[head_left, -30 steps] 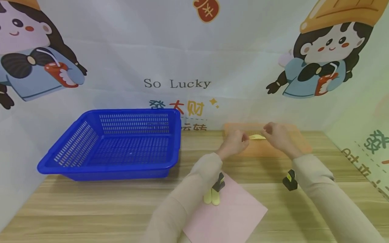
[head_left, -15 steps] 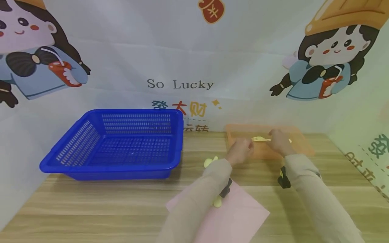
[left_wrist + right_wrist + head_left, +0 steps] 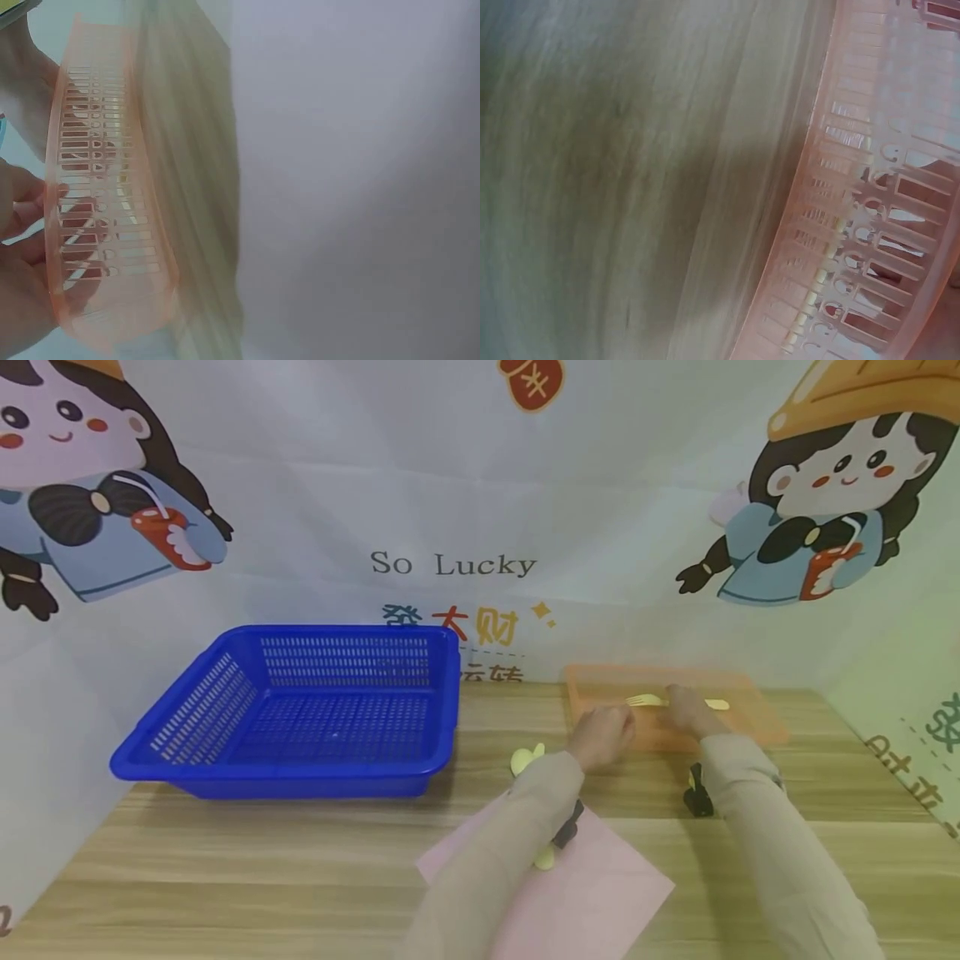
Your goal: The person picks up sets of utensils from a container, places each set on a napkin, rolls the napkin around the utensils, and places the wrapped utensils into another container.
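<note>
- At the back right of a wood-grain table (image 3: 300,877), seen from the head, sits a shallow orange basket (image 3: 742,718); a yellow fork (image 3: 645,701) lies crosswise there, tines to the left.
- Also in the head view, the right hand (image 3: 686,708) covers the fork's middle — whether it grips the fork cannot be told. The left hand (image 3: 602,737), fingers bent, is at the basket's near left corner, close to the tines; any hold is hidden.
- Under the left forearm is a pink sheet (image 3: 592,893). A rounded yellow piece (image 3: 522,760) shows beyond the forearm. A large blue basket (image 3: 285,772) stands at left, before a white cartoon-printed backdrop (image 3: 465,485).
- In the left wrist view, the orange basket's slotted wall runs upright; the left hand's bent fingers show at its rim and through the slots, the right hand farther up.
- In the right wrist view, fingers appear behind the slots — blurred — with a thin yellow strip (image 3: 817,289) inside.
</note>
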Motion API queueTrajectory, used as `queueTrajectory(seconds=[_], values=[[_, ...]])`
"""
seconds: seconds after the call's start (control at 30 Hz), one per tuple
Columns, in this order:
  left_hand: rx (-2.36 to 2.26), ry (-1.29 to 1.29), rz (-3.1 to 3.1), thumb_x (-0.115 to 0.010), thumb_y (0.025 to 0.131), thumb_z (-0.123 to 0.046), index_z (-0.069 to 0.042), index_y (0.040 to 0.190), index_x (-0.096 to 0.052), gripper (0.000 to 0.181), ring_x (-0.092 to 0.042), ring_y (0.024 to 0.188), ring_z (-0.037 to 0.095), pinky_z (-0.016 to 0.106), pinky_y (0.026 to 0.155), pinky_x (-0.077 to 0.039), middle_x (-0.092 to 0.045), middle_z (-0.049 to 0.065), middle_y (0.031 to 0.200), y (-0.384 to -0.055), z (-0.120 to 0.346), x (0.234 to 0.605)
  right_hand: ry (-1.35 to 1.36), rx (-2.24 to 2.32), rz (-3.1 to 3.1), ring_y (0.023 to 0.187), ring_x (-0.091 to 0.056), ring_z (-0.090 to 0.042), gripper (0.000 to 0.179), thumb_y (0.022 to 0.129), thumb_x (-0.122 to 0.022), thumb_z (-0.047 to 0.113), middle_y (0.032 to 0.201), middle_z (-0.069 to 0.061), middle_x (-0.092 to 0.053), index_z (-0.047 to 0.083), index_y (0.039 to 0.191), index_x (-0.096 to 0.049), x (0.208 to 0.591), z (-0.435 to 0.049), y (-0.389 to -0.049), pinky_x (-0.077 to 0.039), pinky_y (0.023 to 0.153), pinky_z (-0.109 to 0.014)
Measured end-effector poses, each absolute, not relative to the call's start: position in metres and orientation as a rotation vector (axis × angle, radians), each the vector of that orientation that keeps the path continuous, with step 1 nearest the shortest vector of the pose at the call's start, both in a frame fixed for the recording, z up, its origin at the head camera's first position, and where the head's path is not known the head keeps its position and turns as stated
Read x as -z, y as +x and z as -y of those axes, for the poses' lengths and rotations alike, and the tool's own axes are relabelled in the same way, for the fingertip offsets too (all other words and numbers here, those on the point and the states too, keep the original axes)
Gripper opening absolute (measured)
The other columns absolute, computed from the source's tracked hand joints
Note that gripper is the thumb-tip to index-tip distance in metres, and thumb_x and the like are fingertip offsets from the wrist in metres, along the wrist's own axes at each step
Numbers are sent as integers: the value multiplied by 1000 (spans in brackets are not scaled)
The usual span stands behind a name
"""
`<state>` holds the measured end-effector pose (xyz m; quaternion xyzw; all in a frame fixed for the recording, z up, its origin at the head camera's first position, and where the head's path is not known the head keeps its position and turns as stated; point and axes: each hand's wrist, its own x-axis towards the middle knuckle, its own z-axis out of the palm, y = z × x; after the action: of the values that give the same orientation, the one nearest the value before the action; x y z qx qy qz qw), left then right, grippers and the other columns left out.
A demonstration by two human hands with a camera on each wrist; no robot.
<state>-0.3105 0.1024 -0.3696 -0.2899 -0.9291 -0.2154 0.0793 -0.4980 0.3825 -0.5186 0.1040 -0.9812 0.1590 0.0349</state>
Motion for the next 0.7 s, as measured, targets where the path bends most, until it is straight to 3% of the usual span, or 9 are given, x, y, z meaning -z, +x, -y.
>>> queueTrajectory(seconds=[0.13, 0.2, 0.3, 0.37, 0.43, 0.53, 0.57, 0.63, 0.7], values=[[600, -841, 2839, -46, 91, -14, -10, 90, -62, 17, -58, 72, 8, 19, 65, -46, -60, -4, 75, -310, -104, 366, 304, -418, 3064, 94, -53, -39, 50, 70, -61, 11, 107, -25, -56, -9, 114, -48, 509, -374, -491, -46, 77, -48], [582, -829, 2861, -45, 91, -14, -10, 90, -62, 17, -58, 72, 8, 20, 66, -46, -61, -4, 76, -309, -105, 364, 335, -332, 3052, 86, -57, -33, 42, 67, -58, 8, 101, -20, -60, -5, 107, -56, 498, -365, -482, -48, 70, -42], [589, -817, 2874, -45, 91, -14, -11, 91, -62, 17, -59, 75, 8, 20, 67, -46, -62, -4, 78, -309, -105, 364, 419, -233, 3063, 56, -48, -20, 11, 63, -50, 4, 68, -9, -58, 1, 70, -59, 487, -356, -470, -42, 48, -31], [598, -811, 2877, -46, 91, -14, -11, 92, -62, 17, -59, 77, 9, 20, 69, -47, -63, -4, 81, -309, -105, 364, 445, -218, 3087, 52, -46, -17, 6, 63, -49, 4, 60, -4, -54, 4, 60, -55, 482, -353, -465, -40, 46, -29], [622, -807, 2878, -46, 91, -13, -10, 94, -63, 18, -60, 79, 9, 19, 70, -47, -64, -3, 84, -309, -105, 364, 426, -232, 3150, 54, -48, -21, 11, 69, -51, 6, 61, -7, -55, 2, 61, -56, 480, -352, -464, -45, 49, -35], [665, -803, 2871, -47, 90, -13, -9, 95, -63, 18, -60, 82, 10, 19, 72, -47, -65, -2, 87, -308, -104, 364, 395, -267, 3198, 82, -58, -34, 20, 79, -58, 16, 92, -16, -64, 1, 90, -66, 480, -356, -466, -48, 68, -51], [683, -802, 2867, -47, 90, -12, -9, 95, -63, 17, -60, 82, 10, 18, 72, -47, -65, -1, 88, -308, -104, 364, 425, -271, 3172, 87, -58, -35, 26, 81, -59, 21, 98, -17, -64, 1, 97, -65, 484, -359, -469, -48, 71, -51], [733, -795, 2860, -48, 89, -12, -8, 95, -63, 16, -60, 82, 10, 17, 72, -46, -64, -1, 88, -308, -103, 364, 495, -286, 3089, 84, -59, -34, 25, 83, -58, 21, 96, -17, -64, 2, 97, -66, 495, -364, -478, -48, 69, -48], [796, -783, 2852, -49, 89, -11, -8, 94, -63, 16, -59, 82, 10, 16, 71, -46, -64, -1, 88, -308, -102, 364, 594, -323, 2942, 69, -59, -27, 20, 84, -55, 18, 79, -12, -65, 1, 86, -65, 508, -369, -486, -48, 58, -36]])
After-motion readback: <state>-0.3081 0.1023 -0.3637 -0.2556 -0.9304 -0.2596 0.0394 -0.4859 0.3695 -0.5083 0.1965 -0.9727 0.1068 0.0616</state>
